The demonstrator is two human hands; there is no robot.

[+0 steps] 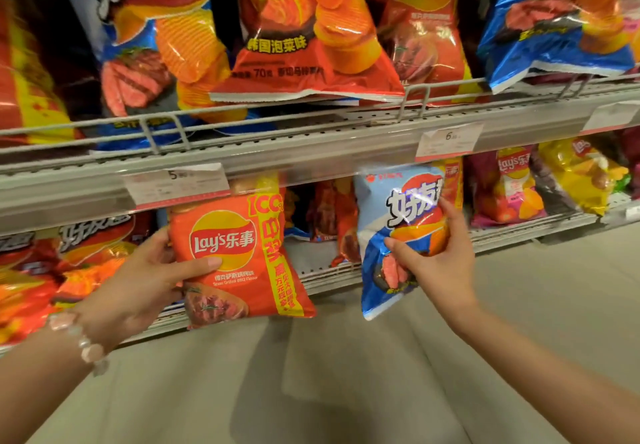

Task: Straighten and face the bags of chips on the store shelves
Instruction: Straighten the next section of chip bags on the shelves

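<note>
Left hand (138, 281) grips the orange Lay's bag (239, 256) and right hand (440, 260) grips the blue-white bag (394, 236), both held just in front of the lower shelf (519, 232); likely light, air-puffed, slick film with fragile contents, best held at the side edges.

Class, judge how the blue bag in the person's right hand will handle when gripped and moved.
Likely light: the right hand holds the blue bag up alone. Probably soft and crushable: its film creases under the fingers. Its glossy surface may be slippery.
</note>
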